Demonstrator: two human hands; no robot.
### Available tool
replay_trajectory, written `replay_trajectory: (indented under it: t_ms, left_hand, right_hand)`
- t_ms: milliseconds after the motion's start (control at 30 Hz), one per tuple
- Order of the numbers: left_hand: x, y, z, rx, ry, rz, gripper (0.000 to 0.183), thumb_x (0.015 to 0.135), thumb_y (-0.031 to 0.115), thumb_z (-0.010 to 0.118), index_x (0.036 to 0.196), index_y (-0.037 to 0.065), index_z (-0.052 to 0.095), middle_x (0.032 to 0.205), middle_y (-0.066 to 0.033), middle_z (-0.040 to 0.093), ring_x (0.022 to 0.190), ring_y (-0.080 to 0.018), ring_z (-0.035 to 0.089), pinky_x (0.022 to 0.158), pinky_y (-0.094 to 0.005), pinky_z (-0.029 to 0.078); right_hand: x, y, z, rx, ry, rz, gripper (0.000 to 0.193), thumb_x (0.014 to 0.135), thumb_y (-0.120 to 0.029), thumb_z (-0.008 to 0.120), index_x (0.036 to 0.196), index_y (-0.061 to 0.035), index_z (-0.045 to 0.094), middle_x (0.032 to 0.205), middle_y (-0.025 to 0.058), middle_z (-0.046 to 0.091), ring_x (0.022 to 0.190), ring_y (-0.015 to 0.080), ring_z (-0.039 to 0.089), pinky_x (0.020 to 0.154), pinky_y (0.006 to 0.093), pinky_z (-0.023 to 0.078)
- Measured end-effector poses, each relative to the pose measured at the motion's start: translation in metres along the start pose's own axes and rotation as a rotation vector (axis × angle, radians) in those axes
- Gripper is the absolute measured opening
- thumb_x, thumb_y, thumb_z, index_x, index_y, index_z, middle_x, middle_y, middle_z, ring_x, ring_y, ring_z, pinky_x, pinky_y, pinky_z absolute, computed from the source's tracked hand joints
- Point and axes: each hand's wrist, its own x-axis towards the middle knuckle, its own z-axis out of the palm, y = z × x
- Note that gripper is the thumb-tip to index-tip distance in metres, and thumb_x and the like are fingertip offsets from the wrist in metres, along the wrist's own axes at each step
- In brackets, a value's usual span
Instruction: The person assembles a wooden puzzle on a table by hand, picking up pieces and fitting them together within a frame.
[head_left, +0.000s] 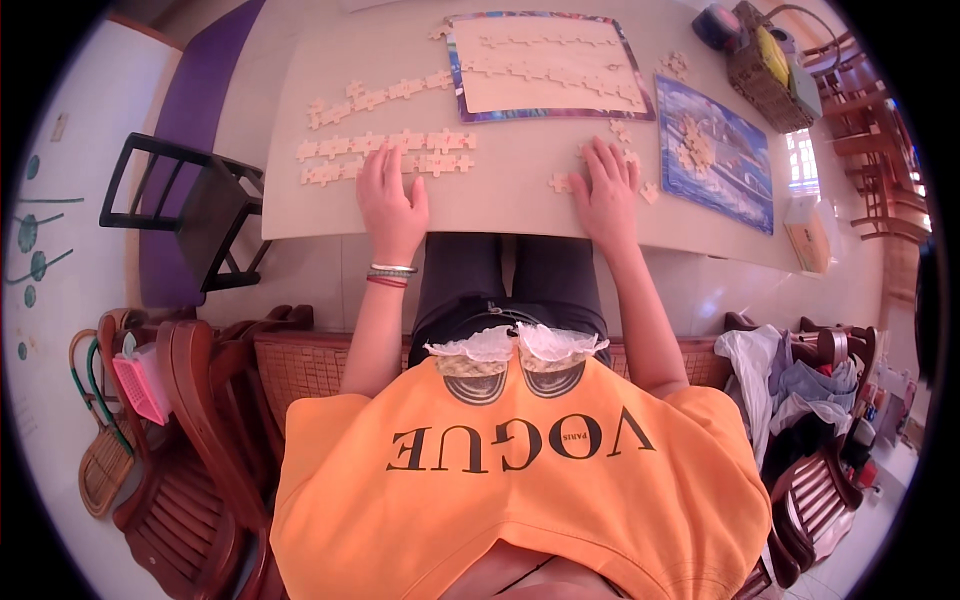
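My left hand (393, 207) lies with fingers stretched out, its fingertips on the near rows of pale jigsaw pieces (448, 142). Those pieces face blank side up in strips. Farther right, my right hand (607, 196) rests palm down with fingers extended, among a few loose jigsaw pieces (558, 183). Its fingertips touch or cover some of them; exactly which I cannot tell. Beyond both hands sits a puzzle frame board (462, 92) with a colourful border, bearing more rows of pieces. To the right lies a blue picture sheet (735, 190) with a small heap of pieces (695, 147) on it.
All this is on a pale table (500, 208). A wicker basket (757, 75) with items stands at the far right, and a small box (808, 235) at the right edge. A black chair (190, 205) is to the left; wooden chairs (190, 480) stand around me.
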Motion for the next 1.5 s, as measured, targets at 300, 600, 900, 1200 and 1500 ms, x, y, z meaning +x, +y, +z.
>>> replay_trajectory:
  t_ms: [300, 600, 900, 1200, 1500]
  left_hand:
    - [-0.004, 0.002, 0.0, 0.06, 0.016, -0.006, 0.043, 0.077, 0.013, 0.064, 0.118, 0.004, 0.054, 0.123, -0.0156, 0.05, 0.118, -0.0342, 0.046, 0.1, -0.0483, 0.037]
    - [-0.007, 0.005, 0.0, 0.045, -0.036, -0.007, 0.032, 0.079, 0.013, 0.063, 0.109, 0.005, 0.058, 0.118, -0.0123, 0.052, 0.115, -0.0333, 0.048, 0.098, -0.0466, 0.039]
    - [-0.012, 0.013, -0.005, 0.067, -0.077, 0.004, 0.033, 0.081, 0.014, 0.06, 0.113, 0.005, 0.058, 0.12, -0.013, 0.052, 0.117, -0.0337, 0.047, 0.099, -0.0466, 0.038]
    - [-0.012, 0.014, -0.004, 0.068, -0.062, 0.014, 0.034, 0.081, 0.014, 0.06, 0.114, 0.005, 0.058, 0.119, -0.0131, 0.053, 0.117, -0.0335, 0.047, 0.101, -0.0467, 0.038]
    - [-0.013, 0.014, -0.004, 0.08, -0.061, 0.022, 0.035, 0.081, 0.014, 0.061, 0.114, 0.005, 0.057, 0.119, -0.0131, 0.053, 0.117, -0.0333, 0.047, 0.101, -0.047, 0.038]
  right_hand:
    - [0.0, 0.0, 0.001, 0.004, 0.004, 0.0, 0.045, 0.087, -0.027, 0.06, 0.125, -0.004, 0.055, 0.137, 0.0121, 0.048, 0.131, 0.033, 0.038, 0.108, 0.0528, 0.023]
    - [0.001, -0.001, 0.0, 0.001, 0.003, 0.006, 0.045, 0.086, -0.027, 0.06, 0.125, -0.004, 0.055, 0.137, 0.012, 0.048, 0.131, 0.0328, 0.038, 0.109, 0.0532, 0.023]
    - [0.0, -0.002, 0.0, 0.002, 0.0, 0.007, 0.045, 0.086, -0.027, 0.06, 0.125, -0.0039, 0.055, 0.137, 0.0118, 0.048, 0.131, 0.0327, 0.038, 0.109, 0.0528, 0.023]
    - [0.0, 0.0, 0.002, 0.015, 0.018, 0.0, 0.045, 0.086, -0.026, 0.061, 0.125, -0.0042, 0.055, 0.136, 0.0119, 0.048, 0.13, 0.0328, 0.038, 0.109, 0.0522, 0.023]
    - [0.0, 0.0, 0.001, 0.008, 0.024, -0.003, 0.045, 0.085, -0.025, 0.062, 0.124, -0.0042, 0.055, 0.136, 0.012, 0.049, 0.13, 0.0328, 0.039, 0.108, 0.052, 0.024]
